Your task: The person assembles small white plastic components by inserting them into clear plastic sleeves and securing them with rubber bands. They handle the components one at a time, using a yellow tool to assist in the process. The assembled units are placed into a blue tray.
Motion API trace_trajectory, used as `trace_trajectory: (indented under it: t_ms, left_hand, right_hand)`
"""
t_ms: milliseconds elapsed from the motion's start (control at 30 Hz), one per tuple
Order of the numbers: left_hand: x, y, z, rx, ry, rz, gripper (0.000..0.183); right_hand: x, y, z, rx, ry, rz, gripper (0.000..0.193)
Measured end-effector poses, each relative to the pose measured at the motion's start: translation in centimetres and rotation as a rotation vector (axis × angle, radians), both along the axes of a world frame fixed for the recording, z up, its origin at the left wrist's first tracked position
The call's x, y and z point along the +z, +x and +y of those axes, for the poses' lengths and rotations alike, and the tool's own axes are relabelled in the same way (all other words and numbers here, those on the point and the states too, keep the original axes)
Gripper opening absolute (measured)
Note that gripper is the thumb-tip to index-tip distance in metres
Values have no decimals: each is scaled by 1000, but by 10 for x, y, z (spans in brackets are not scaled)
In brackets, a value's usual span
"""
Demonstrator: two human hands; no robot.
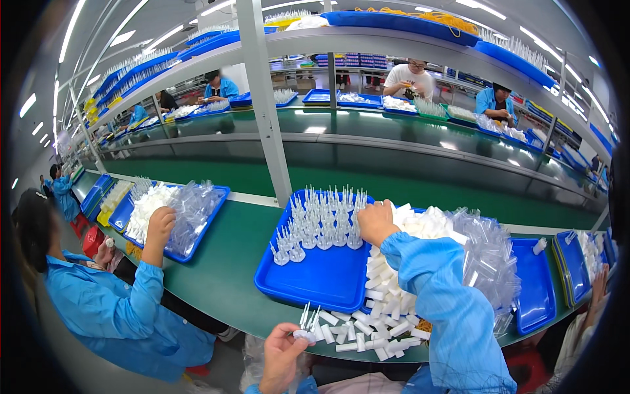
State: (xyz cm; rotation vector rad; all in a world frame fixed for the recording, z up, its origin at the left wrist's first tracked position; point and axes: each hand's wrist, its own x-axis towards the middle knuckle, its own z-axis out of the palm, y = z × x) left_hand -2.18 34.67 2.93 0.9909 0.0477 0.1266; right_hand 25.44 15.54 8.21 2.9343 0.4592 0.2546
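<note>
My left hand (282,358) is low at the table's front edge, its fingers closed round the base of a clear plastic piece with upright prongs (306,333). My right hand (377,224) is stretched forward between a blue tray (315,282) and a heap of white foam-like cylinders (420,223). Its fingers curl down out of sight, so what they hold is hidden. Several similar pronged pieces (321,220) stand upright in rows over the tray's far part. More loose white cylinders (367,335) lie near my left hand.
Clear plastic tubes (485,259) are heaped right of the cylinders, beside another blue tray (535,289). A co-worker in blue (125,315) handles parts close on my left. A metal post (262,98) rises beyond my tray and supports a shelf (367,41) overhead.
</note>
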Motion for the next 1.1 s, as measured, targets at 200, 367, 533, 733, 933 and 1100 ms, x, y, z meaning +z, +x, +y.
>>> trace_trajectory:
  t_ms: [200, 367, 533, 733, 933, 1100]
  left_hand:
    - [-1, -1, -4, -38, -27, 11, 21]
    - [-6, 1, -8, -78, -97, 54, 20]
    - [-7, 2, -11, -159, -113, 16, 18]
    - [18, -3, -42, -417, 190, -178, 20]
    - [34, -3, -82, -803, 403, -157, 25]
    - [39, -2, -112, -913, 398, -70, 22]
  right_hand:
    - [2, 6, -8, 33, 34, -18, 16]
    - [46, -12, -39, 52, 178, 66, 18]
    - [106, -107, -93, 310, 577, -30, 19]
    - [90, -262, -145, 212, 1351, 369, 19]
    - [-10, -320, -158, -202, 2292, 361, 21]
    - [-33, -316, -168, -338, 2416, 372, 18]
